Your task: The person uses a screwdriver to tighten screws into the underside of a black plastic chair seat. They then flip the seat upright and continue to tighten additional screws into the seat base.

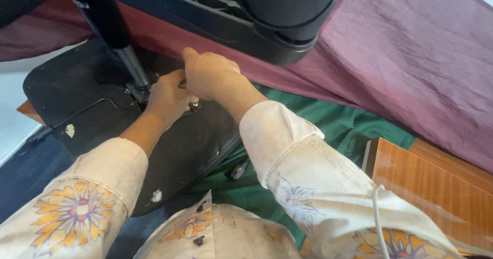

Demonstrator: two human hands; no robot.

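Black chair seat (pixel 169 146) lies underside up on green cloth (pixel 328 123), exposing mount. Both hands meet at metal plate by gas column (pixel 131 66). Left hand (pixel 167 98) curled, steadying plate; right hand (pixel 210 74) fisted over fastener; held item not discernible.

Both forearms reach toward the upper middle of the frame; the left hand (pixel 167 98) curls closed, touching the right hand (pixel 209 75), a closed fist.
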